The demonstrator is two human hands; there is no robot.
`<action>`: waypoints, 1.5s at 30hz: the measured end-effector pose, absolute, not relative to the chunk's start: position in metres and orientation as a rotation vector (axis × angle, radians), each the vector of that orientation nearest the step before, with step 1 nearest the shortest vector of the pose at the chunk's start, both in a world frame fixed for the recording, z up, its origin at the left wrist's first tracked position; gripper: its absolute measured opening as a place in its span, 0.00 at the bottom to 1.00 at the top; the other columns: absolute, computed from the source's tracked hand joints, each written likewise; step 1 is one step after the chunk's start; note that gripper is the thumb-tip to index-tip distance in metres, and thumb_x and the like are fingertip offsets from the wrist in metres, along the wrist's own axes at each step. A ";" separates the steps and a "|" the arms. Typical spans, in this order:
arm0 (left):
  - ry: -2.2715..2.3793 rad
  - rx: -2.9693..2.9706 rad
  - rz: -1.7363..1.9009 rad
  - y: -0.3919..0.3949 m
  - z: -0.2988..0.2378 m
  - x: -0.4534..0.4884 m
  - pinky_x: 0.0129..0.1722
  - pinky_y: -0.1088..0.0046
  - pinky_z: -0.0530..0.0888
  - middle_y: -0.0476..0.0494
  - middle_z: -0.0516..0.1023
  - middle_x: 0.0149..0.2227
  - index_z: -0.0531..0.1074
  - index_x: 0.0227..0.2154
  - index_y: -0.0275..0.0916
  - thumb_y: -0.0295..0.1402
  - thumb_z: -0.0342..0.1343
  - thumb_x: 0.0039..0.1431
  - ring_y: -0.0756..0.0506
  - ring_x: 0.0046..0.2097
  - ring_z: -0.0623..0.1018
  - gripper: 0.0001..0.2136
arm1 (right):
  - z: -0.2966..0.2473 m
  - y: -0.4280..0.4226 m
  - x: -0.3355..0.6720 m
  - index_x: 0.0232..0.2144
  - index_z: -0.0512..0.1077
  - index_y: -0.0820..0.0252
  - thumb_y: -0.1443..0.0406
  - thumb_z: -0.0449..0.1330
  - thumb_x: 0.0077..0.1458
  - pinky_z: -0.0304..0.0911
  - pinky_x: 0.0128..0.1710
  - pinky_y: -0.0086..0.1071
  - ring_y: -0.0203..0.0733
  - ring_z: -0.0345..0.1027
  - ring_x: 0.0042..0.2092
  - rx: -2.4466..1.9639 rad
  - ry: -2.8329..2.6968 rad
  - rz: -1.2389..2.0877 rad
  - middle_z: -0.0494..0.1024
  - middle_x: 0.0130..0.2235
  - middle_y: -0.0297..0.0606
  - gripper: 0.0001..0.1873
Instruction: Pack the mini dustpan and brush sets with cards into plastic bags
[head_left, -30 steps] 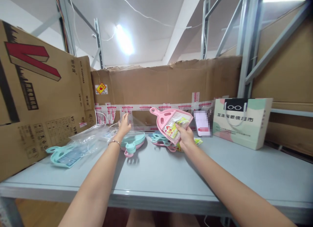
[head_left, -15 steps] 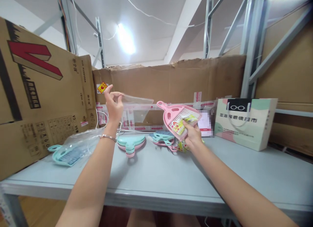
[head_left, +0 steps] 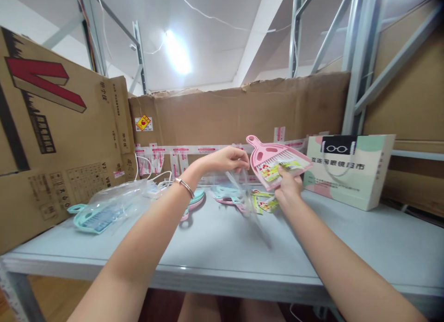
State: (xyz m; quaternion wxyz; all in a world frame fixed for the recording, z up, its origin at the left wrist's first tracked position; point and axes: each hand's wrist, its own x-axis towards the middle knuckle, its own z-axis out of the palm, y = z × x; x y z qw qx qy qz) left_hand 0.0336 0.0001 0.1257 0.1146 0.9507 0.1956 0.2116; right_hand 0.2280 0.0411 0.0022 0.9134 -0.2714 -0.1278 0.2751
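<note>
My right hand (head_left: 288, 186) grips a pink mini dustpan (head_left: 274, 156) with a white brush and a printed label card tucked in it, held above the grey table (head_left: 222, 248). My left hand (head_left: 227, 159) pinches the top edge of a clear plastic bag (head_left: 247, 198) that hangs down just left of the dustpan. Below both hands lie several pink and teal dustpans (head_left: 227, 195) and loose label cards (head_left: 265, 204). Another stack of teal and pink dustpans (head_left: 194, 200) shows behind my left forearm.
A teal dustpan set in clear bags (head_left: 104, 211) lies at the left. Large cardboard boxes (head_left: 52, 137) wall the left and back. A pale paper gift bag (head_left: 350, 169) stands at the right beside metal shelf posts (head_left: 357, 63).
My left hand took a clear bag from the pile at the left, lifted it, then carried it right to the dustpan. My right hand moved the pink dustpan slightly right and up.
</note>
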 end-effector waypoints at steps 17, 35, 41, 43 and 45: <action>0.681 3.127 0.935 -0.065 0.035 -0.037 0.42 0.67 0.63 0.45 0.75 0.34 0.71 0.32 0.40 0.29 0.44 0.61 0.48 0.38 0.71 0.10 | 0.011 0.029 0.215 0.31 0.67 0.60 0.74 0.64 0.36 0.73 0.33 0.32 0.38 0.73 0.35 -0.541 -0.287 0.654 0.77 0.34 0.33 0.16; 1.336 2.803 0.419 -0.070 -0.021 0.004 0.40 0.69 0.69 0.41 0.75 0.36 0.74 0.32 0.37 0.32 0.48 0.58 0.43 0.41 0.74 0.09 | 0.008 0.030 0.209 0.30 0.66 0.60 0.71 0.66 0.34 0.72 0.33 0.34 0.39 0.73 0.35 -0.578 -0.340 0.646 0.76 0.32 0.30 0.17; 1.142 2.785 0.530 -0.086 -0.019 0.005 0.48 0.63 0.66 0.38 0.72 0.49 0.68 0.48 0.39 0.46 0.51 0.55 0.40 0.50 0.71 0.22 | 0.009 0.029 0.209 0.28 0.66 0.60 0.73 0.64 0.35 0.72 0.32 0.33 0.38 0.73 0.34 -0.562 -0.335 0.659 0.76 0.31 0.30 0.15; 0.981 2.853 0.482 -0.102 -0.024 0.007 0.51 0.59 0.64 0.36 0.69 0.53 0.63 0.53 0.39 0.51 0.55 0.49 0.37 0.53 0.68 0.31 | 0.010 0.029 0.209 0.29 0.66 0.60 0.73 0.64 0.35 0.72 0.32 0.33 0.38 0.73 0.34 -0.561 -0.336 0.650 0.76 0.32 0.30 0.15; 0.902 2.905 0.418 -0.116 -0.029 0.010 0.49 0.58 0.65 0.36 0.72 0.49 0.66 0.49 0.38 0.47 0.58 0.49 0.37 0.51 0.70 0.26 | 0.010 0.028 0.210 0.30 0.66 0.60 0.73 0.64 0.35 0.72 0.32 0.32 0.37 0.73 0.34 -0.561 -0.332 0.639 0.76 0.33 0.30 0.16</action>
